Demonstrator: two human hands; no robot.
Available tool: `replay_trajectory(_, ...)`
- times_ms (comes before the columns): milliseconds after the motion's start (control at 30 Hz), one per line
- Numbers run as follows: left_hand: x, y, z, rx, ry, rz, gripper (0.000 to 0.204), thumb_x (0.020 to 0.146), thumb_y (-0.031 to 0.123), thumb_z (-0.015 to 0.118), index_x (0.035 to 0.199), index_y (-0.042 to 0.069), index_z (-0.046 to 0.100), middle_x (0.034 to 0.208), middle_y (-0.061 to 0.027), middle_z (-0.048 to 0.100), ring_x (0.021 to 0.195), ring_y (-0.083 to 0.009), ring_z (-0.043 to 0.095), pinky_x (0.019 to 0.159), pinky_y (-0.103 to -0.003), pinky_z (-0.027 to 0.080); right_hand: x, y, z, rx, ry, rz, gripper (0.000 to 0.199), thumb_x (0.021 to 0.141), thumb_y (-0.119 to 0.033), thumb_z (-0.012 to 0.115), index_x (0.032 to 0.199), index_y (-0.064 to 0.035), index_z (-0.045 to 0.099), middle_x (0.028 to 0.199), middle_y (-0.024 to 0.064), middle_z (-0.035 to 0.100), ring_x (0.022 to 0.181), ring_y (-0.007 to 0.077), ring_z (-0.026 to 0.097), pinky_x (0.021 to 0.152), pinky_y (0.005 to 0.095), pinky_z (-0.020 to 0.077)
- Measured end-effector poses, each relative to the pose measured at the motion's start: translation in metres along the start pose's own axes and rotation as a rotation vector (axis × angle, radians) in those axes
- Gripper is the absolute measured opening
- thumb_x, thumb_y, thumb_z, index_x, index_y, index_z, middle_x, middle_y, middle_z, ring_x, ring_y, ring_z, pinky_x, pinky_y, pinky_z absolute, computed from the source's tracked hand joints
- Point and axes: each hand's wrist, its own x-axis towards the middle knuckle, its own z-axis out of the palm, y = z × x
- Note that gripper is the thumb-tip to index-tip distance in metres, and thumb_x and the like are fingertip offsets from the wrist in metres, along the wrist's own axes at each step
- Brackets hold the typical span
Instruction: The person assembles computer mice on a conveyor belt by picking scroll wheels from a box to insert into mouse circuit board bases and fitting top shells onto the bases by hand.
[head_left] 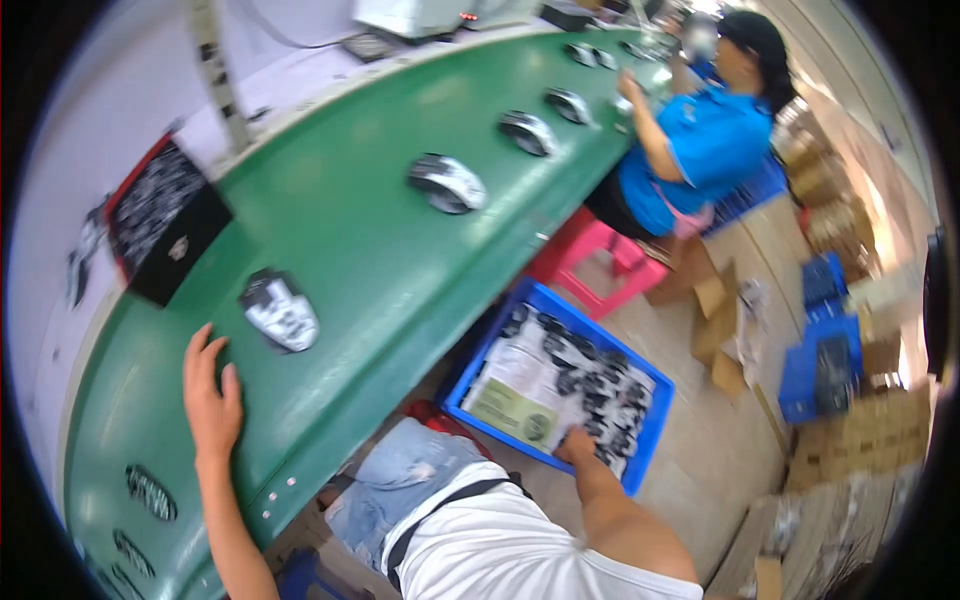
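Note:
My left hand (212,400) lies on the green conveyor belt (370,310) with its fingers stretched out and apart, holding nothing. Just beyond its fingertips sits a black and white piece shaped like a computer mouse (280,312). Down to the right, my right hand (575,447) reaches over the near rim of a blue plastic bin (655,425). Its fingers point into the bin, beside a printed sheet with a green panel (515,405) and several small black parts (590,375). Those fingers are mostly hidden, so whether they grip anything does not show.
More mouse-shaped pieces (448,184) are spaced along the belt; black oval pieces (150,492) lie at the lower left. A black box with a red edge (165,220) stands at the belt's far side. A co-worker in blue (715,135) sits near a pink stool (600,270). Cardboard boxes (860,440) line the right.

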Motion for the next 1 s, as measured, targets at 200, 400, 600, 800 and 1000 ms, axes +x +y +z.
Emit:
replay_trajectory(200, 0.002, 0.007, 0.008, -0.016, 0.045, 0.07, 0.034, 0.087, 0.006, 0.063, 0.121, 0.003, 0.062, 0.142, -0.0168, 0.053, 0.136, -0.0371, 0.046, 0.113, -0.044, 0.038, 0.023, 0.039, -0.041, 0.945, -0.333, -0.218, 0.069, 0.075, -0.044, 0.075, 0.129, -0.0039, 0.062, 0.113, 0.0136, 0.071, 0.097, 0.0292, 0.068, 0.079, 0.0444, 0.0551)
replay_trajectory(400, -0.005, 0.002, 0.005, 0.017, 0.054, 0.086, 0.035, 0.087, 0.008, 0.064, 0.122, 0.005, 0.062, 0.142, -0.0159, 0.053, 0.136, -0.0367, 0.046, 0.112, -0.046, 0.039, -0.061, -0.022, -0.141, 2.158, -0.787, -0.511, 0.082, 0.083, -0.062, 0.063, 0.143, -0.0081, 0.052, 0.124, 0.0168, 0.066, 0.109, 0.0358, 0.064, 0.092, 0.0493, 0.0508)
replay_trajectory(600, -0.002, 0.004, 0.007, -0.026, 0.041, 0.133, 0.035, 0.087, 0.01, 0.065, 0.122, 0.005, 0.061, 0.142, -0.0164, 0.053, 0.137, -0.037, 0.046, 0.113, -0.046, 0.038, -0.14, -0.104, -0.247, 2.044, -0.873, -1.224, 0.091, 0.083, -0.06, 0.066, 0.154, -0.0133, 0.035, 0.104, 0.0133, 0.065, 0.096, 0.0351, 0.062, 0.081, 0.0461, 0.0515)
replay_trajectory(800, -0.031, -0.02, -0.022, -0.024, -0.022, 0.093, 0.036, 0.087, 0.014, 0.067, 0.121, 0.004, 0.062, 0.139, -0.0185, 0.055, 0.135, -0.0379, 0.047, 0.113, -0.046, 0.039, -0.233, -0.206, -0.291, 1.752, -1.528, -1.421, 0.098, 0.087, -0.062, 0.063, 0.155, -0.0055, 0.023, 0.111, 0.0222, 0.063, 0.1, 0.0437, 0.065, 0.084, 0.0474, 0.0539)
replay_trajectory(1000, -0.078, -0.027, -0.091, -0.133, 0.068, -0.012, 0.031, 0.089, 0.015, 0.066, 0.118, 0.004, 0.062, 0.13, -0.0158, 0.06, 0.124, -0.0348, 0.056, 0.104, -0.043, 0.046, -0.293, -0.219, -0.208, 1.235, -1.876, -0.85, 0.101, 0.076, -0.051, 0.075, 0.155, -0.0068, 0.031, 0.131, 0.0275, 0.054, 0.106, 0.0501, 0.062, 0.089, 0.0553, 0.0542)
